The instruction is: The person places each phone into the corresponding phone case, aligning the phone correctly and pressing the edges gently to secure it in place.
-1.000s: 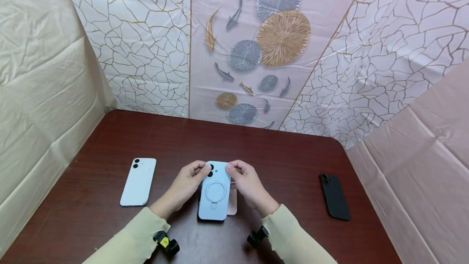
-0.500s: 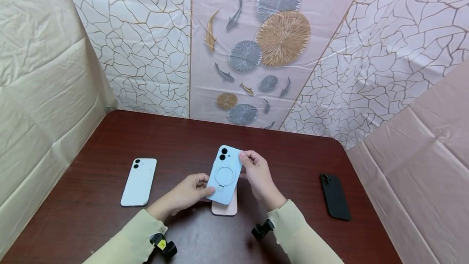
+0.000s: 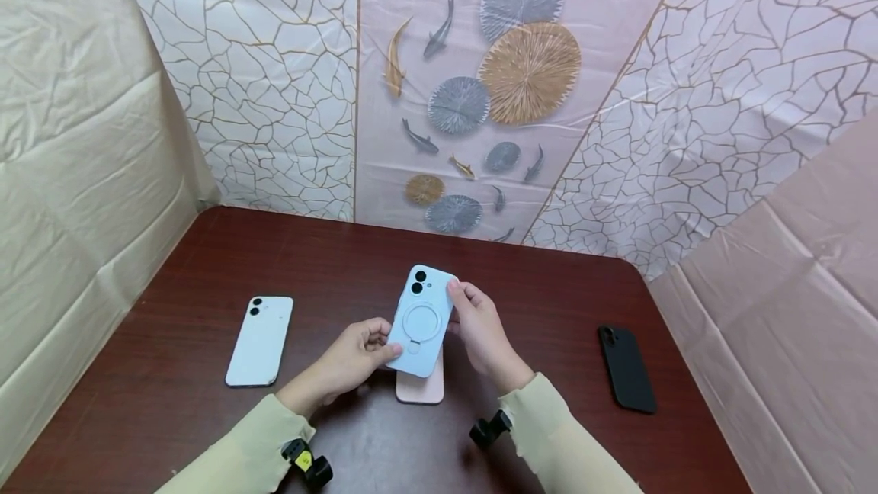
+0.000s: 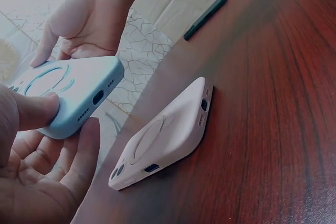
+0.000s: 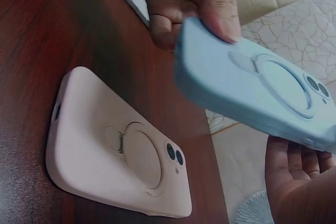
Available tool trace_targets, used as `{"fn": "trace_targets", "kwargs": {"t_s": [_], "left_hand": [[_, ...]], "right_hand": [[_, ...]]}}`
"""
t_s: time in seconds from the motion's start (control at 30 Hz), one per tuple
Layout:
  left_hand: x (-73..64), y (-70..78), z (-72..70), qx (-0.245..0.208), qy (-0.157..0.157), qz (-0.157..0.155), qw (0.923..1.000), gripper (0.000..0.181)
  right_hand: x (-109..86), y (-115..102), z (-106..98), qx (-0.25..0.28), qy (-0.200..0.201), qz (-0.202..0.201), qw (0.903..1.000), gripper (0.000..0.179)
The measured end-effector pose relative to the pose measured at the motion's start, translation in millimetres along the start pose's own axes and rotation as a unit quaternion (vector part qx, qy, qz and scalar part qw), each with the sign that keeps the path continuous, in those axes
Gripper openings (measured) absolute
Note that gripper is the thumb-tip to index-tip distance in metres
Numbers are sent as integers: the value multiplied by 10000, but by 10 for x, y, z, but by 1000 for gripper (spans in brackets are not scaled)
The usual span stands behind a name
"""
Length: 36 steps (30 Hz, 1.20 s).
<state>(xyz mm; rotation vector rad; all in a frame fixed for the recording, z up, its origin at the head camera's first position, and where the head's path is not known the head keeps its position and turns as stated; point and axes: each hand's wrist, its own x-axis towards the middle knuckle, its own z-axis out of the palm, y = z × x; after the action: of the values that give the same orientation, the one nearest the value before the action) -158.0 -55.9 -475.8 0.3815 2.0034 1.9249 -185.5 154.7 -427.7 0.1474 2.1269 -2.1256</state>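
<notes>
- I hold the light-blue phone case above the pink phone case.
- Left of the pink one, my left hand pinches the blue one's lower corner.
- Right of it, my right hand pinches the upper corner.

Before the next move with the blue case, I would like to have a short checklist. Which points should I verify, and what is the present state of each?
1. Left hand holds the lower end of the blue case: ok.
2. Right hand holds it near an upper corner: ok.
3. Blue case is apart from the pink case: ok, the wrist views show a gap.
4. Pink case is fully visible in the head view: not ok, the blue case hides its upper part.
5. A phone sits inside the blue case: cannot tell, its front is turned away.
6. White phone is clear of both hands: ok.
</notes>
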Motion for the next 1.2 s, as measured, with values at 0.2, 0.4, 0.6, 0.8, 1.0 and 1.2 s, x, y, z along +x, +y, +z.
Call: {"fn": "trace_targets", "kwargs": {"t_s": [0.2, 0.4, 0.6, 0.8, 1.0, 1.2], "left_hand": [[10, 30, -3, -171, 206, -44, 9996, 15], [23, 52, -2, -481, 577, -91, 9971, 17], [43, 75, -7, -780, 1014, -129, 9917, 17], [37, 79, -7, -820, 1146, -187, 9899, 17], [44, 49, -21, -879, 1085, -242, 9899, 15], [45, 44, -32, -1123, 1120, -225, 9871, 20]], "right_hand": [[-59, 77, 55, -224, -217, 99, 9995, 43], [-137, 186, 91, -325, -693, 79, 9970, 42], [-193, 279, 115, -102, -1259, -39, 9920, 33], [-194, 323, 130, -272, -1400, -273, 9894, 28], [-181, 335, 152, -641, -1017, -398, 9920, 20], [-185, 354, 155, -440, -1174, -370, 9914, 27]]}}
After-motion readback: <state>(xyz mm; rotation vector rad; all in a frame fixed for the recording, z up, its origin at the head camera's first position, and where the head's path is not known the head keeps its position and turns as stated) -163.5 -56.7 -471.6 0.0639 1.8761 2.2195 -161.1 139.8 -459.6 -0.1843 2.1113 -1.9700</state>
